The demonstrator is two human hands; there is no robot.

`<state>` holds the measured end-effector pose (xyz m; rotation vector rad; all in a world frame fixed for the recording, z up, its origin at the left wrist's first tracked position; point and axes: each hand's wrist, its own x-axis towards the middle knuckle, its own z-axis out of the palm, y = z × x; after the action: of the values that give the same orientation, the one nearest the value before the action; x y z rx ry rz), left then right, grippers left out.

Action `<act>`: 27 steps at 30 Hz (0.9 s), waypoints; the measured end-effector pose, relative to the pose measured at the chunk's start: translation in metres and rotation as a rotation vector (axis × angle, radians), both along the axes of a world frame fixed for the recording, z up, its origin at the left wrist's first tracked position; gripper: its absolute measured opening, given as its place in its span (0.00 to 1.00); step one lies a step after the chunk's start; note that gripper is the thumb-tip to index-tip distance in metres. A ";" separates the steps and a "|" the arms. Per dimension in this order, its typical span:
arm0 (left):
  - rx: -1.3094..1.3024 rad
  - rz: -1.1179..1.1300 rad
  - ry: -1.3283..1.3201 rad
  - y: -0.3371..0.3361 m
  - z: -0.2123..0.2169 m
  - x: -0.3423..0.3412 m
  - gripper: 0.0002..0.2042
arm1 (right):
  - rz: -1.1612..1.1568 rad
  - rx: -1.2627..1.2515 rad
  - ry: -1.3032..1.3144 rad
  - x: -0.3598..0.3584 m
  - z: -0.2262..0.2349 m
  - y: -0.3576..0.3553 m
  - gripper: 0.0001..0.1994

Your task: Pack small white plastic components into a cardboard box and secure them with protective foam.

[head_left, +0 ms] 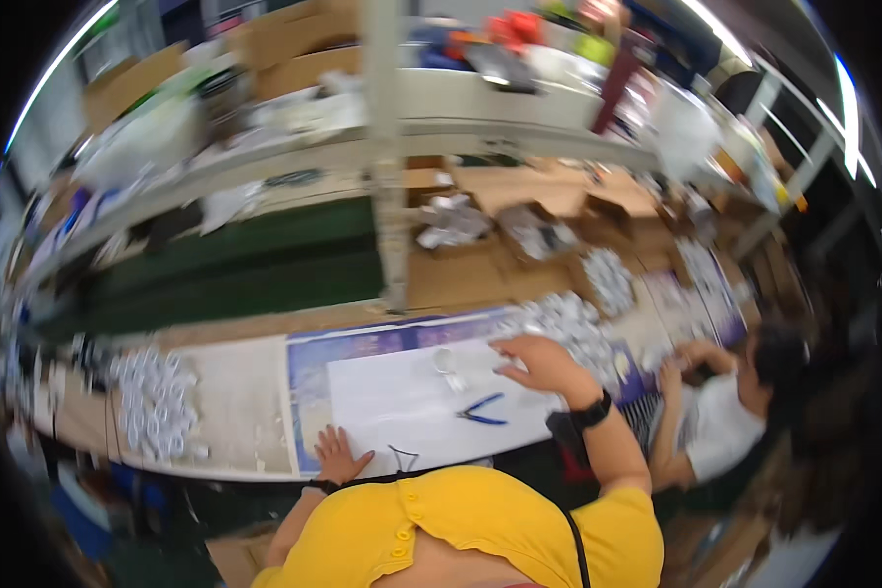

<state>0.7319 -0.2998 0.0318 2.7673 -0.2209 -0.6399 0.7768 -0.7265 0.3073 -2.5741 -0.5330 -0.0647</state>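
While my left hand [336,457] lies fingers spread at the white sheet's [387,397] near left corner, my right hand [551,365] hangs over its right part, thumb and forefinger parted. Left of those fingertips is a blurred white piece [454,377]. Between my hands lie the pliers [488,419]; a bent black bit [403,458] sits just right of my left. Beyond my right, a pile [563,318] crowds the sheet; a co-worker [717,412] is farther right.
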 end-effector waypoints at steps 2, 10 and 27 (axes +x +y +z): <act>0.008 -0.005 0.060 -0.007 0.000 0.001 0.53 | -0.069 -0.002 -0.002 0.000 0.014 -0.026 0.19; 0.422 -0.049 -0.044 -0.036 0.005 0.001 0.44 | -0.421 0.180 -0.265 0.018 0.056 -0.157 0.10; 0.719 -0.206 -1.029 0.006 -0.096 -0.008 0.36 | -0.735 -0.145 -0.752 0.218 0.130 -0.318 0.07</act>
<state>0.7237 -0.2936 -0.0638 3.5106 -0.5695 0.9272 0.9944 -1.0444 0.4378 -2.6847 0.2107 -1.3064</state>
